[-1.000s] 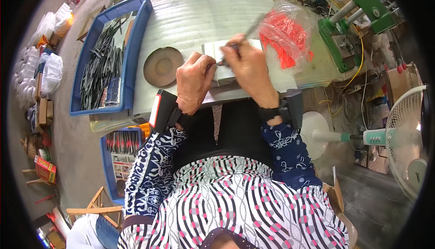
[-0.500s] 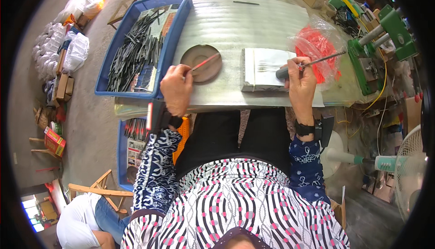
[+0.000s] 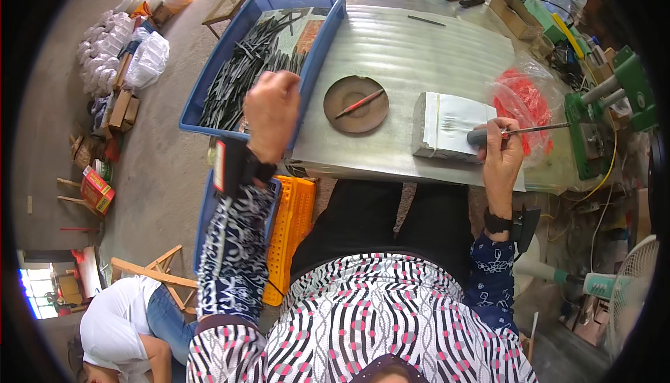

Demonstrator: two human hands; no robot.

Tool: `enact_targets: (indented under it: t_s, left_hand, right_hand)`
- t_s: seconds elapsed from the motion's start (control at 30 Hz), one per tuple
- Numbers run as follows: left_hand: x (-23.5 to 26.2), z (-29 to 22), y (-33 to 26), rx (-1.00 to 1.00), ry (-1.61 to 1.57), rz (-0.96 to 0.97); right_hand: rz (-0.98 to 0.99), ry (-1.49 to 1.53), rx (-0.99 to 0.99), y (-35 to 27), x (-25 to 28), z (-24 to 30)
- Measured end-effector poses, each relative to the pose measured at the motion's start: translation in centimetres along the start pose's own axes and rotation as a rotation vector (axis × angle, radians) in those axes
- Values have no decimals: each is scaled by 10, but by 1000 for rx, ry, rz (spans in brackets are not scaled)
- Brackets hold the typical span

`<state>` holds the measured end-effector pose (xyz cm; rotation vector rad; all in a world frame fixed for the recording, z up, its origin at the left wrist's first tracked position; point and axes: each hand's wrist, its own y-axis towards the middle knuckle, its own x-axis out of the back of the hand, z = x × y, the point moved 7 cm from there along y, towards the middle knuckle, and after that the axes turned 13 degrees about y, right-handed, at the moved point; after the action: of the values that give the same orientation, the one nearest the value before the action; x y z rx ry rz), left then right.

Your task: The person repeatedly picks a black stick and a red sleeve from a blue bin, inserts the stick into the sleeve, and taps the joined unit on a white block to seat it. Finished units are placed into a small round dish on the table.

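My left hand (image 3: 271, 114) hovers over the near right side of a blue plastic bin (image 3: 326, 38), its fingers curled and smeared by motion; whether anything is in them does not show. Many thin dark strips (image 3: 234, 79) fill the bin. To the right, a red and dark pen-like stick (image 3: 361, 104) lies slantwise in a round brown dish (image 3: 340, 119). Closed around a screwdriver (image 3: 537, 129) with a grey handle, my right hand (image 3: 502, 153) is beside a white paper-topped block (image 3: 453, 121). The screwdriver's long shaft points right.
A clear bag of red pieces (image 3: 520, 100) lies beyond my right hand, near a green metal press (image 3: 583, 128). One dark strip (image 3: 426, 20) rests at the table's far side. Below the table edge stands an orange crate (image 3: 289, 226). Another person (image 3: 129, 320) bends at lower left.
My left hand has let go of the red stick, now in the dish, and moved left to the bin. The right hand still holds the screwdriver. The whole view has shifted.
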<state>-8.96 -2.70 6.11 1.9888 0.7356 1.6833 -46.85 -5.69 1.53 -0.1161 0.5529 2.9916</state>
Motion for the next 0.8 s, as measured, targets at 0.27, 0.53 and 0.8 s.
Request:
enact_targets:
  t_s: [0.27, 0.53, 0.8]
  left_hand:
    - [-32, 111, 41, 154, 315, 315]
    - [-81, 143, 43, 110, 340, 511]
    - [-88, 143, 39, -23, 356, 451]
  right_hand:
    - [-26, -7, 23, -1, 1, 2]
    - [-44, 35, -20, -2, 2, 3]
    - [-48, -1, 23, -2, 1, 5]
